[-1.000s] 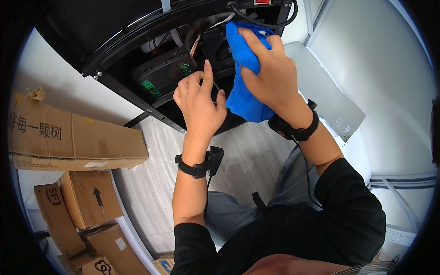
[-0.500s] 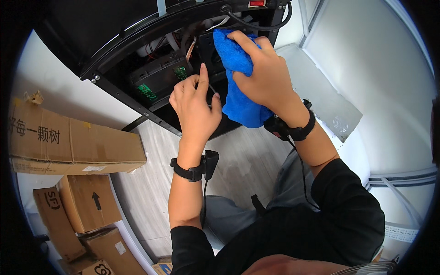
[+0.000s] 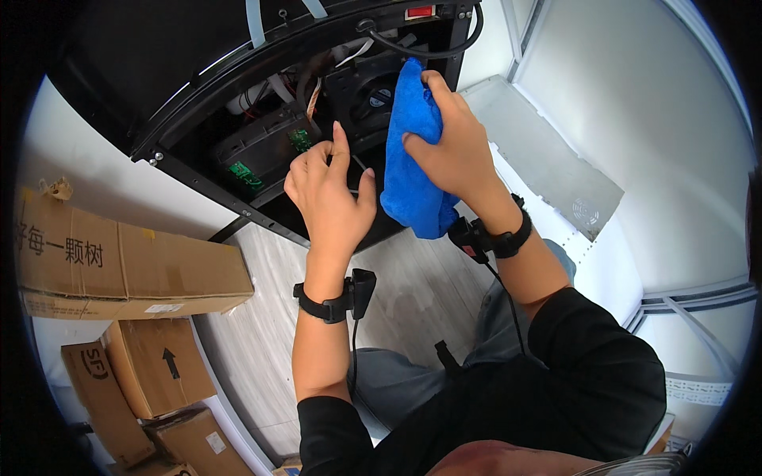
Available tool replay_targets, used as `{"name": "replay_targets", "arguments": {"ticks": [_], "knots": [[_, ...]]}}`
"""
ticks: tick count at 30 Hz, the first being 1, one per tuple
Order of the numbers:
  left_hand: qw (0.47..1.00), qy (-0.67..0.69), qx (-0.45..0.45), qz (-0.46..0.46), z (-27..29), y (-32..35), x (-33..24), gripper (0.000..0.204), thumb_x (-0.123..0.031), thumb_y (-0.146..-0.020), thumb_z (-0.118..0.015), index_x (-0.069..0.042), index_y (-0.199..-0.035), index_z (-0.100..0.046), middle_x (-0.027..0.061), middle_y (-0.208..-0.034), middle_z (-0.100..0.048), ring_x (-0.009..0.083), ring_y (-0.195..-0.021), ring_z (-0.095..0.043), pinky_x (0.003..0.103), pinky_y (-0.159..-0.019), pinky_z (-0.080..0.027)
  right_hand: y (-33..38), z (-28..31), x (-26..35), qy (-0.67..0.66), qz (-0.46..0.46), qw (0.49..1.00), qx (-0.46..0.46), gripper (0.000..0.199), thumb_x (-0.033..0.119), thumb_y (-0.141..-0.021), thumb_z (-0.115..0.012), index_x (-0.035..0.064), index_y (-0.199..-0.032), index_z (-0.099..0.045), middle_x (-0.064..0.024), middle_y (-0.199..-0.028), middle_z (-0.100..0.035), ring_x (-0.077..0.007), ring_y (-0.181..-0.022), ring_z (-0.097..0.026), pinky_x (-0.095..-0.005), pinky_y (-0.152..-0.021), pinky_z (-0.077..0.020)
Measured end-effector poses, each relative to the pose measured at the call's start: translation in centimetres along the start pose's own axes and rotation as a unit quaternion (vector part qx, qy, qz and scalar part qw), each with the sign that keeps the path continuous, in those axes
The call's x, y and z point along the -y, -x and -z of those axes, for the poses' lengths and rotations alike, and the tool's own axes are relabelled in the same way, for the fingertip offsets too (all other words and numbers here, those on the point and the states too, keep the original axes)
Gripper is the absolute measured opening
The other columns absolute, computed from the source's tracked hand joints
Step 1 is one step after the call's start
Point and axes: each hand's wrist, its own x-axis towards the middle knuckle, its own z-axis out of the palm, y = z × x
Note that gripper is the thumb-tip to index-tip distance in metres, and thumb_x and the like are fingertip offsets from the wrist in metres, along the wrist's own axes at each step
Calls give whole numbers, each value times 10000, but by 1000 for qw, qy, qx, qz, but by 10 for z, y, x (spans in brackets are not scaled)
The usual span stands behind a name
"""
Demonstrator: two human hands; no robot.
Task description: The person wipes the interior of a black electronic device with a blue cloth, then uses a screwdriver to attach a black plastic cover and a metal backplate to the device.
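Observation:
My right hand (image 3: 464,155) grips a bunched blue cloth (image 3: 409,170), its thumb pressed on the near face and its fingers round the far side. The cloth hangs in front of the opened black cabinet (image 3: 194,111), at the right of its opening. To the left, my left hand (image 3: 327,190) is held by the opening with the index finger stretched out and the thumb apart; I see nothing held in it. Inside the cabinet are a black fan (image 3: 379,99), a dark module (image 3: 266,143) with green circuit boards (image 3: 244,174), and a white-and-orange flat cable (image 3: 314,97).
A thick black cable (image 3: 432,55) loops below a red switch (image 3: 421,13) on the cabinet. A grey metal panel (image 3: 548,163) leans at the right. Cardboard boxes (image 3: 163,266) are stacked at the left, beside the pale wood-look floor (image 3: 270,341).
My right hand has drawn the cloth slightly down and left, uncovering the fan. My left hand has shifted slightly down and left. The view has shifted a little too.

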Motion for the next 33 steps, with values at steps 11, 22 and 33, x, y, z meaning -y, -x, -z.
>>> {"name": "replay_targets", "arguments": {"ticks": [11, 22, 33], "knots": [[1000, 2, -7, 3, 0, 0, -1, 701, -216, -682, -746, -72, -1336, -538, 68, -1094, -563, 259, -1064, -477, 377, -976, -286, 13, -15, -12, -63, -46, 997, -7, 745, 185, -699, -674, 34, -1366, -377, -214, -1040, -549, -394, -930, -595, -429, -768, -488], [1000, 11, 1, -19, 4, 1, -1, 695, -92, -680, -624, -15, -1356, -483, 122, -1146, -543, 295, -1095, -458, 425, -994, -278, 4, -14, 34, 68, 113, 991, 31, 717, 173, -675, -657, 216, -1369, -485, -198, -1137, -517, -377, -650, -634, -419, -610, -540], [999, -43, 1, -32, -3, 5, 0, 821, -130, -682, -722, -46, -1427, -385, 129, -1184, -510, 307, -1111, -440, 443, -969, -285, 18, -19, 13, 48, 137, 989, 16, 712, 157, -700, -653, 261, -1382, -477, -186, -1131, -513, -346, -714, -642, -382, -625, -539]]}}
